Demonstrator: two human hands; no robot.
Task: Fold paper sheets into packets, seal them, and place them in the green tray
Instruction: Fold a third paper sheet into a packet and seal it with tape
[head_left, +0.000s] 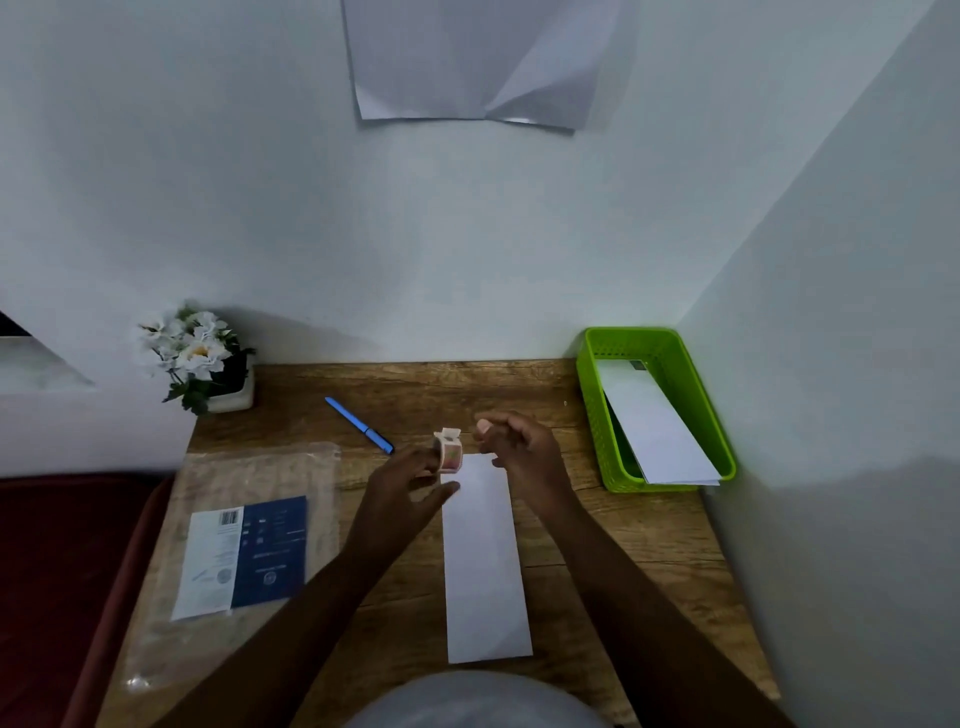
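A folded white paper packet (485, 566) lies lengthwise on the wooden desk (613, 540) in front of me. My left hand (405, 483) holds a small roll of patterned sticker tape (450, 452) at the packet's far left corner, a loose end sticking up from the roll. My right hand (519, 447) hovers just right of the roll over the packet's far end, fingers curled with thumb and fingertips close together; I cannot tell whether it pinches anything. The green tray (592, 415) stands at the far right with folded white packets leaning inside.
A blue pen (358, 423) lies beyond my left hand. A clear plastic sleeve with a blue and white insert (244, 556) covers the desk's left part. A pot of white flowers (200, 358) sits in the far left corner. Walls close off the back and right.
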